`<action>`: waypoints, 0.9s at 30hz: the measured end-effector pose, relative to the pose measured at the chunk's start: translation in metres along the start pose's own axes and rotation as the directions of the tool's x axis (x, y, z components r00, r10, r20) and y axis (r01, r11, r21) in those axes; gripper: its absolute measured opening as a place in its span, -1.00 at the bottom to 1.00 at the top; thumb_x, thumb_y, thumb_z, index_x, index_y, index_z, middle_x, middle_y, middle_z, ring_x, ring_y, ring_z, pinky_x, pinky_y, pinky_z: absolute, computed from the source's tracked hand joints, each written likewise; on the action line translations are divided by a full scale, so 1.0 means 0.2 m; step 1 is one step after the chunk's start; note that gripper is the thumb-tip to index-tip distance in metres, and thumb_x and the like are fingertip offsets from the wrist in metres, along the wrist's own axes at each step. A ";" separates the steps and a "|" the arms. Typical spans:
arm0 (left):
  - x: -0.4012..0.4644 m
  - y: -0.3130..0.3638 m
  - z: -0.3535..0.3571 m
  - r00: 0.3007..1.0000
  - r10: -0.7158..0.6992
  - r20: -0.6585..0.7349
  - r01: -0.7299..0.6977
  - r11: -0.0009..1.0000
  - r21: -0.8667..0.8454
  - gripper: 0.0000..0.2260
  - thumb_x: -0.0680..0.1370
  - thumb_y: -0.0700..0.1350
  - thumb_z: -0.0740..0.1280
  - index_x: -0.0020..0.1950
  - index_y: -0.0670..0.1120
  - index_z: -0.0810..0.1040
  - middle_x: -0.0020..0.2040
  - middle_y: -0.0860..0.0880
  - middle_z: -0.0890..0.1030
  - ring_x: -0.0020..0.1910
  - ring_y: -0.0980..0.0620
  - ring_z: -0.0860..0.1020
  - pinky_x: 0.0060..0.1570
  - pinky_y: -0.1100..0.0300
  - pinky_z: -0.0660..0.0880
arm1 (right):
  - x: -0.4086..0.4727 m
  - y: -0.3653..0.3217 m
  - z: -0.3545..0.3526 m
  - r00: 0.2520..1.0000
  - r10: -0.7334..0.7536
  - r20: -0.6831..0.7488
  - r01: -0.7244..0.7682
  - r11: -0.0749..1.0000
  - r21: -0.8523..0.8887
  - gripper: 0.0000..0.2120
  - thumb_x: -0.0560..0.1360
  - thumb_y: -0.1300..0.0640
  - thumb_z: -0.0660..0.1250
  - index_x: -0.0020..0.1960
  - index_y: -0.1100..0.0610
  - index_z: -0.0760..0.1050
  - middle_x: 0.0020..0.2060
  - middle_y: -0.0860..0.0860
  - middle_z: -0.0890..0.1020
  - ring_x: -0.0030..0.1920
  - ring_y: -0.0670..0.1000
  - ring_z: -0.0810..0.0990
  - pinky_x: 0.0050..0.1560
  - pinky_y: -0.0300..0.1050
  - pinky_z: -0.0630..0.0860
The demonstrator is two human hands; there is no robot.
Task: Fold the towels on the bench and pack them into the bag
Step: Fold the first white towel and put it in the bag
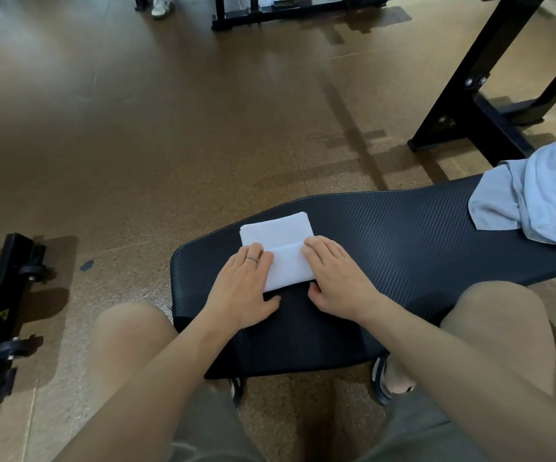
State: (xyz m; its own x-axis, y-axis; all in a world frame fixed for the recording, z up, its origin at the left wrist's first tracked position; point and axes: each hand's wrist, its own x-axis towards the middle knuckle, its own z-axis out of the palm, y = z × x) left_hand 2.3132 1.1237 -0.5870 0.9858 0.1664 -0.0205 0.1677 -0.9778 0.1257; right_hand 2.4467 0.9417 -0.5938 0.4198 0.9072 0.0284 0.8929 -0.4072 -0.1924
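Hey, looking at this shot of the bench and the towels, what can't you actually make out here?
Head view, the only one:
- The bag: none is in frame.
- Light blue cloth: cut off by the right edge, bunched up, so its full size and whether it is a towel stay unclear.
- White towel: the left hand and right hand cover its near corners; layer count unreadable.
- Bench: its legs are hidden under the pad.

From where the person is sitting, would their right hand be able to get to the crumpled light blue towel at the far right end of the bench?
Probably yes. The right hand rests flat on the folded white towel, holding nothing, and only bare black ribbed bench padding lies between it and the crumpled light blue towel. It may take a stretch.
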 end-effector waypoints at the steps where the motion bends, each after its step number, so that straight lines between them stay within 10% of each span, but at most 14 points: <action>1: 0.00 0.01 0.01 1.000 -0.011 0.014 0.011 1.000 0.023 -0.52 0.42 0.15 0.37 0.22 -0.08 0.40 0.22 -0.05 0.39 0.15 -0.06 0.40 0.17 0.08 0.43 | 0.01 -0.01 0.00 1.000 0.026 -0.007 -0.026 0.999 0.019 -0.48 0.44 0.13 0.33 0.37 0.24 0.39 0.38 0.15 0.42 0.44 0.17 0.36 0.52 0.11 0.30; 9: 0.01 0.01 -0.06 1.000 -0.013 -0.025 0.014 0.999 0.038 -0.82 0.51 -0.15 0.33 0.09 -0.08 0.44 0.01 -0.03 0.51 -0.09 -0.02 0.46 -0.27 0.17 0.32 | 0.00 0.00 -0.03 0.993 0.108 -0.047 -0.093 0.963 0.251 -0.60 0.43 0.08 0.36 0.24 0.14 0.48 0.17 -0.01 0.54 0.19 0.02 0.50 0.25 -0.05 0.48; 15: -0.06 -0.01 -0.14 0.966 -0.193 0.169 0.238 0.922 -0.307 -0.91 0.55 -0.10 0.21 0.04 0.03 0.39 -0.13 0.10 0.49 -0.18 0.04 0.47 -0.24 0.07 0.40 | -0.07 -0.02 -0.12 0.930 0.302 0.212 -0.365 0.669 0.648 -0.81 0.49 0.05 0.34 0.10 -0.09 0.51 -0.07 -0.13 0.60 -0.09 -0.09 0.58 -0.10 -0.09 0.55; 22: -0.09 -0.01 -0.10 0.847 -0.376 0.377 0.532 0.619 -0.578 -0.92 0.49 -0.10 0.22 -0.07 -0.05 0.48 -0.14 -0.11 0.62 -0.19 -0.07 0.54 -0.24 0.05 0.41 | -0.05 -0.01 -0.09 0.846 0.399 0.353 -0.524 0.510 0.682 -0.79 0.57 -0.15 0.29 0.17 -0.14 0.47 0.05 -0.10 0.60 0.07 -0.05 0.56 0.06 -0.02 0.55; 27: -0.07 -0.01 -0.09 0.833 -0.371 0.410 0.545 0.676 -0.495 -0.87 0.51 -0.06 0.23 0.04 0.10 0.42 -0.02 -0.01 0.54 -0.06 -0.03 0.54 -0.18 0.08 0.45 | -0.04 -0.04 -0.07 0.812 0.408 0.417 -0.579 0.476 0.662 -0.77 0.59 -0.17 0.23 0.20 -0.13 0.43 0.07 -0.06 0.57 0.07 -0.04 0.55 0.03 -0.02 0.54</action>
State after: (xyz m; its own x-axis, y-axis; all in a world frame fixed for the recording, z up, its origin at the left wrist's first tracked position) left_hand 2.2997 1.1263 -0.5691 0.7596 0.4491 -0.4704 0.6502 -0.5076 0.5653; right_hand 2.4383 0.9369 -0.5795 0.6375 0.6146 -0.4645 0.0741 -0.6491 -0.7571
